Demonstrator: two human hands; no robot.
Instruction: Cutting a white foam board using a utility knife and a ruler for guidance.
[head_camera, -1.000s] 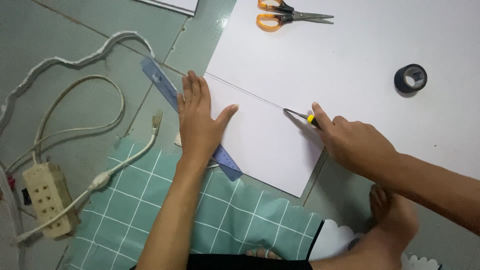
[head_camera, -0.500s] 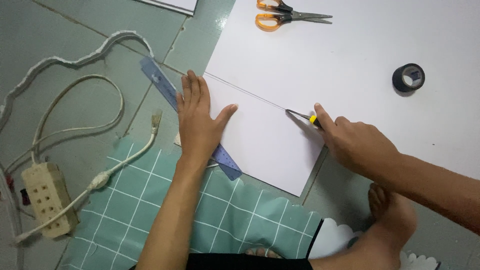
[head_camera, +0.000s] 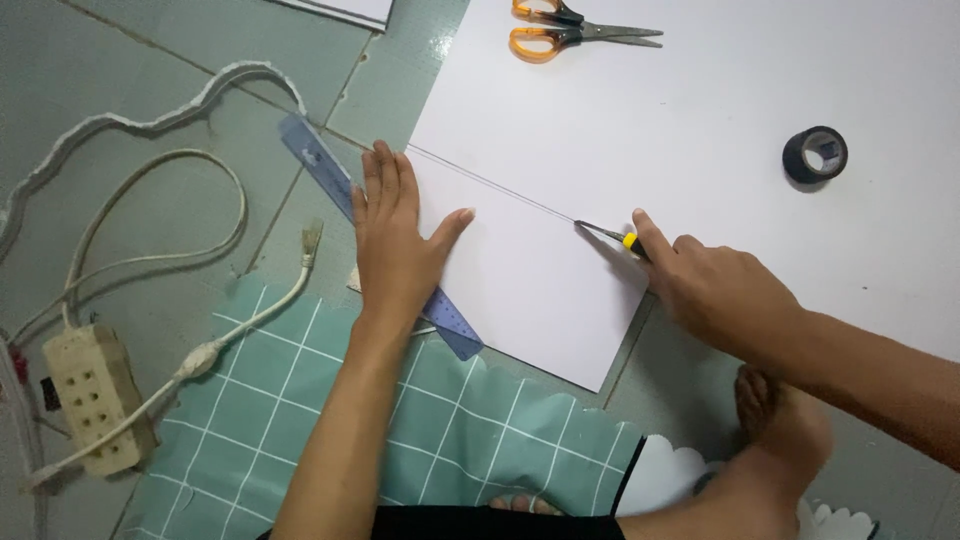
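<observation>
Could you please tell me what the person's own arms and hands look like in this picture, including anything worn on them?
Both arms are bare as far as the view shows: no sleeves, gloves, watch, bracelets or rings. The left hand has short, unpainted nails. The right hand likewise shows nothing worn, and its forearm runs bare to the picture's edge. Neither hand shows any markings.

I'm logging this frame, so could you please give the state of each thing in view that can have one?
White sheet: flat on the floor, partly cut along a line.
Craft knife: blade on the sheet, at the line.
Right hand: gripping the knife.
Left hand: flat, pressing sheet and blue ruler.
Scissors: closed, lying untouched.
Black tape roll: lying flat.
Power strip: no plug in its visible sockets.
</observation>
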